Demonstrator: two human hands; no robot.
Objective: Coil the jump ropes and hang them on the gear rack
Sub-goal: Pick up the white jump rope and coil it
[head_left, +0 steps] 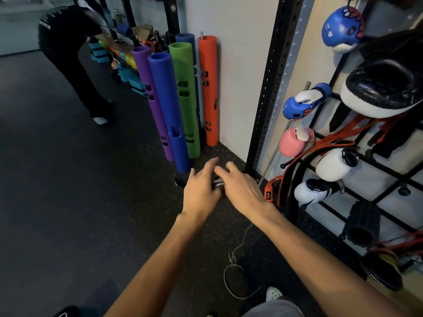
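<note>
The left hand (201,193) and right hand (242,188) reach forward and meet low over the speckled black rubber floor (80,179), one on either side of the short silver-grey metal jump-rope handles (218,183) that show between them. The left fingers are spread and fairly straight and the right ones bend over the handles, but blur hides whether either hand has a grip. The thin grey cable jump rope (233,277) trails back beneath the right forearm and lies in a loose loop on the floor, near a white perforated clog (273,294). Just beyond the fingertips stands the foot of a tall blue cylindrical tube (174,110), with a purple tube (151,99), a green tube (185,99) and an orange tube (208,88) beside it, against the white wall (240,65). Close on the right rises a black perforated steel upright (267,88). Past it, the black wire-grid gear rack (332,137) carries boxing gloves (304,101) and red straps (343,133). Open floor spreads leftward to a person in black clothes (61,53), bent over.
</note>
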